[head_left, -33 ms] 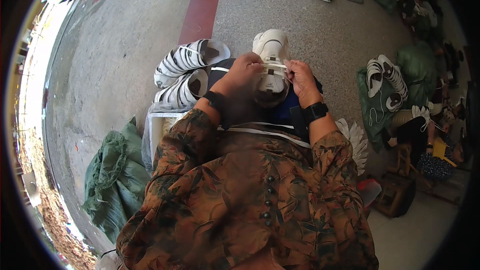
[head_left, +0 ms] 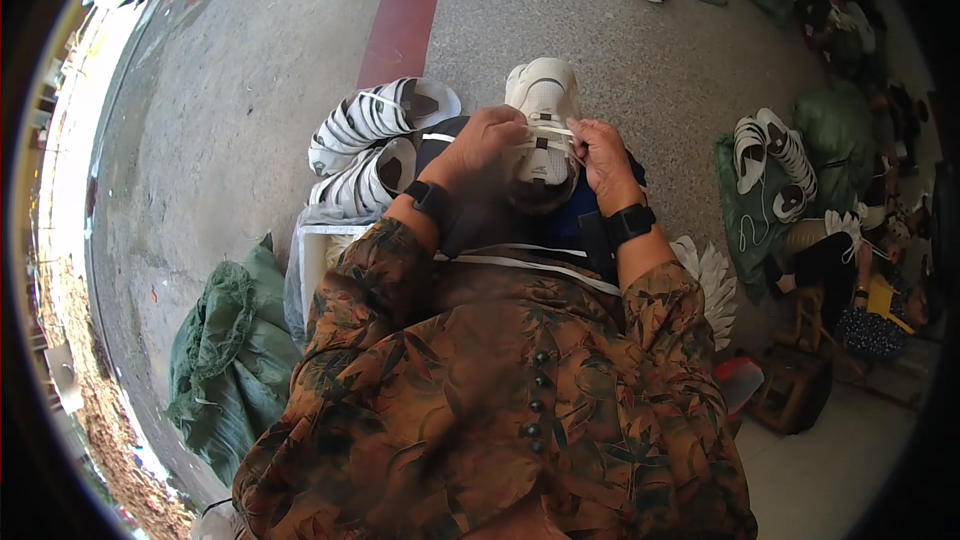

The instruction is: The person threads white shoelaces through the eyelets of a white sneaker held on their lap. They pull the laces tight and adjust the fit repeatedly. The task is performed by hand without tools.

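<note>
A white-cream sneaker rests on my lap, its toe pointing away from me. White shoelace crosses over its tongue. On the shoe's left side my left hand is closed, with its fingertips pinching the lace. My right hand pinches the lace at the right side, thumb and forefinger together. The lace runs nearly level between both hands. Dark bands with black devices circle both wrists. My left palm hides part of the shoe's left edge.
Stacked white shoes lie at my left, above a white box. A green sack slumps at lower left. Bundled white laces hang by my right side. More shoes lie on green sacking; another person sits at far right.
</note>
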Action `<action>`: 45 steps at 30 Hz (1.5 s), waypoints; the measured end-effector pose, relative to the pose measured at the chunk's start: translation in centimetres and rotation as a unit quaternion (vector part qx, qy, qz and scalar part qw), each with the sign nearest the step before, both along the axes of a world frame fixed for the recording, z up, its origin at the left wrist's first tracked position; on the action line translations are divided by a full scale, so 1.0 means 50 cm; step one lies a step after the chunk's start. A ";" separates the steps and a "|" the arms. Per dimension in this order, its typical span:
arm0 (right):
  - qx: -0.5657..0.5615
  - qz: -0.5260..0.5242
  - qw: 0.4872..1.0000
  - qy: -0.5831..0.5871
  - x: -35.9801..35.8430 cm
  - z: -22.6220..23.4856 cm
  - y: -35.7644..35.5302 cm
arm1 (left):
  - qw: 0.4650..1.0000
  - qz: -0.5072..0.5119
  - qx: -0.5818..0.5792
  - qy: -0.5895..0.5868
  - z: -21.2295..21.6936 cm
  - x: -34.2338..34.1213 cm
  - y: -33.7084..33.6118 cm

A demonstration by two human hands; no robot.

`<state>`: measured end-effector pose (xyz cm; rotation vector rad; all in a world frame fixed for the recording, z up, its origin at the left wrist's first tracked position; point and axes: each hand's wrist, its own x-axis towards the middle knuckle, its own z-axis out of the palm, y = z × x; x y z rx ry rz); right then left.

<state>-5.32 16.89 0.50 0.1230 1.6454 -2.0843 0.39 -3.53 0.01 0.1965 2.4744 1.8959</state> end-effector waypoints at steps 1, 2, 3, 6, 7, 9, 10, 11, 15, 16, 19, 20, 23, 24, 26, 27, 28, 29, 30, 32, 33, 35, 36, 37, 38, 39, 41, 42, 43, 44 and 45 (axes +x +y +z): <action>-0.002 0.000 1.000 0.006 0.001 -0.001 -0.003 | 0.983 -0.020 0.165 -0.077 0.021 0.008 -0.006; -0.005 0.005 1.000 0.010 0.002 -0.003 -0.003 | 0.960 0.032 0.247 -0.126 0.019 0.010 -0.006; -0.007 0.010 1.000 0.015 0.001 -0.004 -0.001 | 0.945 0.049 0.292 -0.140 0.029 0.015 -0.001; 0.018 0.029 0.999 0.023 0.007 -0.001 0.000 | 0.906 0.087 0.382 -0.159 0.040 0.025 0.008; 0.034 0.035 0.999 0.024 0.012 -0.001 0.002 | 0.905 0.090 0.387 -0.152 0.015 0.026 0.004; 0.128 0.057 0.982 0.129 0.010 -0.009 0.011 | 0.923 0.080 0.353 -0.134 -0.003 0.023 -0.003; 0.175 0.068 0.966 0.181 0.009 -0.013 0.015 | 0.939 0.068 0.313 -0.123 0.002 0.021 -0.005; 0.213 0.053 0.940 0.260 0.011 -0.018 0.020 | 0.954 0.055 0.274 -0.110 0.007 0.020 -0.006; 0.329 0.070 0.866 0.369 0.026 -0.007 0.036 | 0.953 0.028 0.282 -0.108 0.010 0.030 -0.014; 0.352 0.093 0.865 0.345 0.029 -0.003 0.040 | 0.952 0.027 0.291 -0.090 0.006 0.031 -0.011; 0.292 0.083 0.905 0.297 0.033 0.004 0.044 | 0.945 0.026 0.318 -0.070 0.011 0.031 -0.004; 0.240 0.042 0.932 0.270 0.030 0.001 0.046 | 0.942 0.025 0.327 -0.070 0.015 0.031 -0.003; 0.090 -0.047 0.981 0.165 0.019 -0.005 0.068 | 0.946 0.038 0.314 -0.069 0.016 0.035 -0.001; 0.050 -0.057 0.990 0.119 0.018 0.009 0.083 | 0.973 0.043 0.221 -0.061 0.009 0.034 -0.001; -0.058 -0.101 0.990 0.077 0.014 0.015 0.126 | 0.997 0.049 0.028 -0.044 -0.002 0.027 0.000; -0.126 -0.137 0.979 0.082 0.012 0.015 0.159 | 0.998 0.052 -0.033 -0.031 -0.002 0.023 0.003; -0.166 -0.180 0.966 0.086 0.006 0.020 0.198 | 0.994 0.058 -0.093 -0.019 0.000 0.022 0.006; -0.204 -0.223 0.949 0.090 0.004 0.031 0.230 | 0.986 0.063 -0.151 -0.006 0.001 0.023 0.009; -0.189 -0.228 0.949 0.107 0.017 0.051 0.249 | 0.984 0.066 -0.163 0.003 0.004 0.026 0.012; -0.158 -0.237 0.948 0.142 0.042 0.096 0.275 | 0.980 0.072 -0.186 0.022 0.011 0.033 0.018; -0.161 -0.226 0.950 0.144 0.041 0.088 0.290 | 0.977 0.079 -0.193 0.042 0.013 0.031 0.026; -0.166 -0.200 0.955 0.144 0.040 0.050 0.311 | 0.970 0.098 -0.207 0.076 0.009 0.033 0.037; -0.158 -0.199 0.956 0.144 0.039 0.047 0.312 | 0.973 0.093 -0.204 0.058 0.011 0.037 0.035; -0.150 -0.198 0.958 0.144 0.035 0.044 0.312 | 0.975 0.088 -0.201 0.040 0.013 0.043 0.029; -0.141 -0.197 0.959 0.143 0.031 0.042 0.311 | 0.977 0.084 -0.197 0.022 0.014 0.049 0.019; -0.128 -0.208 0.960 0.137 0.028 0.038 0.315 | 0.987 0.094 -0.128 0.012 0.016 0.054 -0.001; -0.098 -0.231 0.960 0.123 0.028 0.028 0.326 | 0.994 0.110 0.011 -0.012 0.017 0.069 -0.064; -0.093 -0.231 0.962 0.114 0.030 0.023 0.326 | 0.994 0.102 0.031 -0.014 0.013 0.085 -0.088; -0.088 -0.230 0.964 0.104 0.033 0.018 0.325 | 0.994 0.095 0.049 -0.017 0.010 0.107 -0.106; -0.083 -0.229 0.965 0.093 0.034 0.013 0.324 | 0.994 0.088 0.068 -0.019 0.005 0.120 -0.115; 0.040 -0.183 0.973 0.136 0.035 -0.001 0.328 | 0.996 0.081 0.037 -0.021 0.004 0.125 -0.111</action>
